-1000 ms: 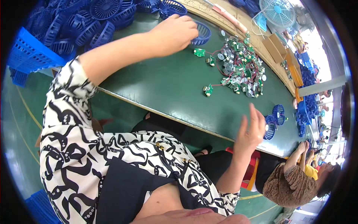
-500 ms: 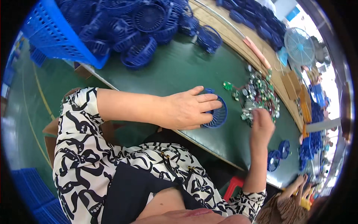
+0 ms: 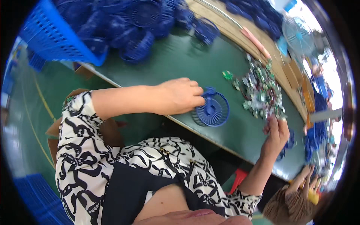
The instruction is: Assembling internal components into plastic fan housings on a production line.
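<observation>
A blue round slatted fan housing (image 3: 217,112) lies on the green table in front of me, its hub and thin ribs showing. My left hand (image 3: 182,95) is closed at its left edge, fingers curled on the rim near the tab. To the right, my right hand (image 3: 276,135) pinches a small part at the near end of a pile of small electronic parts (image 3: 260,88). Green boards and silvery pieces make up that pile. What exactly the right fingers hold is too small and blurred to name.
Many blue fan housings (image 3: 138,47) are heaped at the far left beside a blue perforated crate (image 3: 62,37). One housing (image 3: 206,30) sits apart from the heap. More blue housings (image 3: 288,144) stand beyond my right hand. A wooden ledge (image 3: 225,26) borders the table; another person (image 3: 290,200) sits at right.
My left hand has drawn back left from on top of the fan housing to its edge, uncovering the hub. My right hand has moved right and slightly nearer, along the pile.
</observation>
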The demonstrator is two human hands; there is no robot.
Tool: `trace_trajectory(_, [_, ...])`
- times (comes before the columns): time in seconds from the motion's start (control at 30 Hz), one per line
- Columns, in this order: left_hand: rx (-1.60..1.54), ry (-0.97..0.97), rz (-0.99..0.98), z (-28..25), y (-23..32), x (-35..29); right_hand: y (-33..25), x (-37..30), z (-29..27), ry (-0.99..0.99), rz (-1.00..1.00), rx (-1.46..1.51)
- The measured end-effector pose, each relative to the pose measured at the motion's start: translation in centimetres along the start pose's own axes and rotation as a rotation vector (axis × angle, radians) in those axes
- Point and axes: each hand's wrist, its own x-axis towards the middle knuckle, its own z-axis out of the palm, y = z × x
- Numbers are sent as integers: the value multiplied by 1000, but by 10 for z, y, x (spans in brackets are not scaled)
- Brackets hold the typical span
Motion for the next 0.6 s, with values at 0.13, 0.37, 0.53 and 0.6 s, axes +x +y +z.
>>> trace_trajectory(0.13, [-52,-110,67,-3,23,10,-7,-2,-1,-92,12,-78])
trace_trajectory(0.37, [-122,-1,128,11,64,7,24,12,42,-435,112,-138])
trace_trajectory(0.53, [-32,174,-10,0,62,7,21,-10,25,-147,-268,-596])
trace_trajectory(0.6, [-66,131,-82,5,60,4,13,-30,11,-129,-183,-569])
